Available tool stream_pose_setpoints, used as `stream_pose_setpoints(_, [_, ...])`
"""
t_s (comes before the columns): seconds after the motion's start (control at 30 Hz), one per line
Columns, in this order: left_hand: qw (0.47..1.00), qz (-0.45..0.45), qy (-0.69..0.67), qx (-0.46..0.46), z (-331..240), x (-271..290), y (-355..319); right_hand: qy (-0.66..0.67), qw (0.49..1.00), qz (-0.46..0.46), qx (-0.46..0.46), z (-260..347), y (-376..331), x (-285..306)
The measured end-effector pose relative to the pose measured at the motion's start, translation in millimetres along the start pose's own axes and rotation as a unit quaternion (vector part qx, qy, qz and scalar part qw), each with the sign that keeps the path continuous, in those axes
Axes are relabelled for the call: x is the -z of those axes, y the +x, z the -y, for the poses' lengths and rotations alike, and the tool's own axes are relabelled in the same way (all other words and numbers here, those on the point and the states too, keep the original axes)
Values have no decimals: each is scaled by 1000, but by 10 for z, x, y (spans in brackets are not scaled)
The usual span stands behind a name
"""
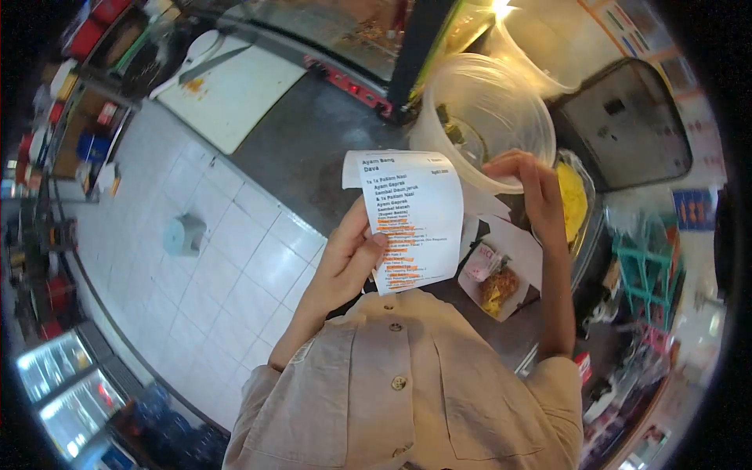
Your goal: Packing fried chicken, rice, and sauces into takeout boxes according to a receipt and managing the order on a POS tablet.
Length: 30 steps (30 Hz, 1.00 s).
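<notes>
A long white printed receipt with orange highlighter strokes is upright in front of my chest. My left hand pinches its lower left edge, thumb on the printed face. On the right, the fingers of my right hand curl over the near rim of a large clear plastic tub. Some green pieces lie inside that tub. Below it, an open paper box holds a piece of fried chicken and a small wrapped packet.
A white cutting board with a knife lies at the far left of the dark counter. Yellow food sits in a metal tray on the right, near a teal basket. A light blue stool stands on the tiled floor.
</notes>
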<state>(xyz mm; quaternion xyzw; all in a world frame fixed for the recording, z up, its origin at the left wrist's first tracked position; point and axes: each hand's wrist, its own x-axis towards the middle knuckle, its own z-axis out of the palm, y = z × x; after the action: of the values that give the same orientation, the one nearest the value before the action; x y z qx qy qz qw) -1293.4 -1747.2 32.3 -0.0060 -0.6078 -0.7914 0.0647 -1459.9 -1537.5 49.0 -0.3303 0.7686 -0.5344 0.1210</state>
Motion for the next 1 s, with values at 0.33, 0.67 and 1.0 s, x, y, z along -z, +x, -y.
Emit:
stream_pose_setpoints(0.33, [954,293,-61,-3,201,-724,514,107,958,-235,-126,400,-1498,-645])
stream_pose_setpoints(0.67, [929,332,-130,95,625,-1884,235,132,876,-386,-258,349,-2512,-415])
stream_pose_setpoints(1.0, [931,241,-203,183,1288,-3974,-232,84,910,-273,-300,-334,-4318,1203])
